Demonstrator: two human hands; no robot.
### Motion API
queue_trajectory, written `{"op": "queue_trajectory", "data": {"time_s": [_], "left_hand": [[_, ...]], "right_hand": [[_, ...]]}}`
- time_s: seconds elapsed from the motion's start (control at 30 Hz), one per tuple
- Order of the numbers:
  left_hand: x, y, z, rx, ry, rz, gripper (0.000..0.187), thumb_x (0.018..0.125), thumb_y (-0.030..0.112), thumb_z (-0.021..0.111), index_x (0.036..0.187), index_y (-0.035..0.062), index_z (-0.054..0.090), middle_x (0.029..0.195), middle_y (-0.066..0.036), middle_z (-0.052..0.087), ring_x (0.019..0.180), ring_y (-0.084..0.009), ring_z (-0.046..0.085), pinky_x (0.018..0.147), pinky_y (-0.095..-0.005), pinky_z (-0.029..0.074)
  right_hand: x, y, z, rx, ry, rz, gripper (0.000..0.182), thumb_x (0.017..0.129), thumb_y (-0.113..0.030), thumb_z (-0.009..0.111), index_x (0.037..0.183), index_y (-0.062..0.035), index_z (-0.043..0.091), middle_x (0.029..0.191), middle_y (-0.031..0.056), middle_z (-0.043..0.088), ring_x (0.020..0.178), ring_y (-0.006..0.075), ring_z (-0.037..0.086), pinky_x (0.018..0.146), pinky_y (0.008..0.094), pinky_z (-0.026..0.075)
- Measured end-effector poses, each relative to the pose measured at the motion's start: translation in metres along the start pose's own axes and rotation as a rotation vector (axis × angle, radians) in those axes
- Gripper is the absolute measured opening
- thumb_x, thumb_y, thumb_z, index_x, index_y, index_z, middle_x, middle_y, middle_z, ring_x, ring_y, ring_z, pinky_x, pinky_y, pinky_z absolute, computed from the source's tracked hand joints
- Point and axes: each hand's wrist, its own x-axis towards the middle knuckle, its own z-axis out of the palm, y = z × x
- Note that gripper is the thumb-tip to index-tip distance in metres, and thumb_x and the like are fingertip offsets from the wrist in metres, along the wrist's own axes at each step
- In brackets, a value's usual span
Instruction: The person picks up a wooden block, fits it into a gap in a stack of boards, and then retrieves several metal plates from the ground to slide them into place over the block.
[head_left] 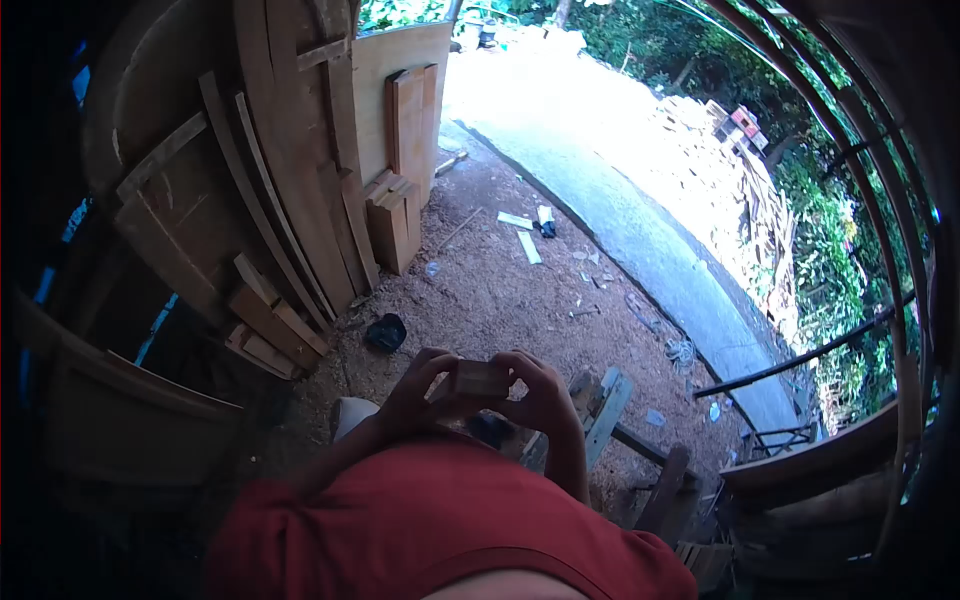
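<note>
A small wooden block [481, 379] is held up in front of my red shirt, between both hands. My left hand [424, 385] grips its left end, with the fingers curled over the top and the thumb beneath. On the other end, my right hand [536, 388] is closed in the same way, its fingertips pressed against the block. The underside of the block and parts of both thumbs are in shadow.
Tall wooden boards [285, 150] lean along the left side, with a stack of thick timber pieces [396, 235] at their foot. A wooden workbench [607, 415] stands at right. Shavings and scraps cover the ground; a concrete strip [650, 250] runs beyond.
</note>
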Motion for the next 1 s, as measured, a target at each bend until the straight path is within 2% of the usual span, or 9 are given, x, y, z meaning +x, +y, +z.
{"op": "queue_trajectory", "data": {"time_s": [0.2, 0.4, 0.5, 0.57, 0.7, 0.83, 0.9, 0.97, 1.0], "left_hand": [[0.083, -0.059, 0.012, 0.068, 0.183, -0.144, 0.061, 0.084, 0.005, 0.083, 0.139, 0.0041, 0.057, 0.132, -0.017, 0.055, 0.127, -0.0343, 0.056, 0.108, -0.0455, 0.047], [0.170, -0.160, -0.009, -0.014, 0.197, -0.056, 0.058, 0.088, 0.010, 0.083, 0.138, 0.0038, 0.056, 0.134, -0.017, 0.054, 0.128, -0.0346, 0.057, 0.107, -0.0453, 0.048], [0.226, -0.202, -0.027, -0.053, 0.225, -0.018, 0.060, 0.089, 0.012, 0.085, 0.140, 0.0051, 0.054, 0.135, -0.017, 0.054, 0.126, -0.0357, 0.058, 0.105, -0.0456, 0.050], [0.258, -0.222, -0.040, -0.107, 0.158, -0.005, 0.062, 0.088, 0.011, 0.086, 0.141, 0.0069, 0.054, 0.134, -0.017, 0.054, 0.126, -0.0361, 0.058, 0.104, -0.0464, 0.051], [0.308, -0.268, -0.056, -0.159, 0.196, 0.020, 0.063, 0.088, 0.011, 0.086, 0.142, 0.0077, 0.053, 0.132, -0.017, 0.054, 0.125, -0.0370, 0.059, 0.102, -0.0461, 0.053], [0.337, -0.300, -0.088, -0.114, 0.271, -0.081, 0.061, 0.091, 0.012, 0.083, 0.144, 0.0077, 0.052, 0.135, -0.017, 0.054, 0.126, -0.0380, 0.060, 0.103, -0.0462, 0.052], [0.342, -0.316, -0.105, -0.017, 0.336, -0.086, 0.057, 0.092, 0.012, 0.081, 0.142, 0.0057, 0.055, 0.134, -0.019, 0.054, 0.122, -0.0370, 0.063, 0.096, -0.0445, 0.056], [0.342, -0.333, -0.120, 0.099, 0.354, -0.277, 0.054, 0.094, 0.016, 0.078, 0.143, 0.0065, 0.055, 0.137, -0.018, 0.054, 0.125, -0.0373, 0.061, 0.100, -0.0464, 0.054], [0.346, -0.341, -0.127, 0.132, 0.453, -0.216, 0.053, 0.096, 0.018, 0.075, 0.145, 0.0088, 0.056, 0.133, -0.016, 0.059, 0.125, -0.0372, 0.061, 0.105, -0.0488, 0.051]], "right_hand": [[0.113, 0.078, -0.034, -0.027, -0.102, -0.085, 0.056, 0.070, -0.018, 0.093, 0.119, -0.0097, 0.068, 0.107, 0.0073, 0.074, 0.088, 0.0267, 0.074, 0.075, 0.0388, 0.060], [0.221, 0.144, -0.040, -0.095, -0.138, -0.097, 0.057, 0.069, -0.020, 0.097, 0.118, -0.0090, 0.070, 0.108, 0.0068, 0.076, 0.090, 0.0251, 0.075, 0.076, 0.0375, 0.060], [0.269, 0.168, -0.045, -0.152, -0.125, 0.046, 0.060, 0.068, -0.021, 0.098, 0.119, -0.0084, 0.069, 0.110, 0.0083, 0.076, 0.093, 0.0262, 0.076, 0.077, 0.0378, 0.060], [0.300, 0.183, -0.050, -0.198, -0.129, 0.023, 0.062, 0.068, -0.018, 0.099, 0.121, -0.0080, 0.068, 0.111, 0.0094, 0.076, 0.097, 0.0270, 0.076, 0.077, 0.0378, 0.061], [0.356, 0.206, -0.049, -0.105, -0.084, 0.136, 0.064, 0.070, -0.008, 0.097, 0.125, -0.0073, 0.066, 0.118, 0.0109, 0.073, 0.108, 0.0273, 0.074, 0.084, 0.0387, 0.065], [0.427, 0.228, -0.031, -0.056, -0.119, 0.178, 0.062, 0.072, -0.006, 0.096, 0.125, -0.0060, 0.066, 0.119, 0.0117, 0.072, 0.110, 0.0282, 0.074, 0.087, 0.0393, 0.067], [0.463, 0.247, -0.017, -0.050, -0.180, 0.100, 0.061, 0.073, -0.006, 0.095, 0.126, -0.0059, 0.066, 0.120, 0.0124, 0.072, 0.111, 0.0290, 0.074, 0.087, 0.0404, 0.067], [0.499, 0.263, 0.001, 0.022, -0.233, 0.106, 0.060, 0.073, -0.006, 0.095, 0.125, -0.0062, 0.066, 0.121, 0.0128, 0.072, 0.112, 0.0298, 0.074, 0.088, 0.0413, 0.067], [0.516, 0.271, 0.009, 0.015, -0.272, 0.074, 0.060, 0.073, -0.007, 0.095, 0.125, -0.0064, 0.066, 0.121, 0.0129, 0.072, 0.112, 0.0298, 0.074, 0.089, 0.0411, 0.067]]}}
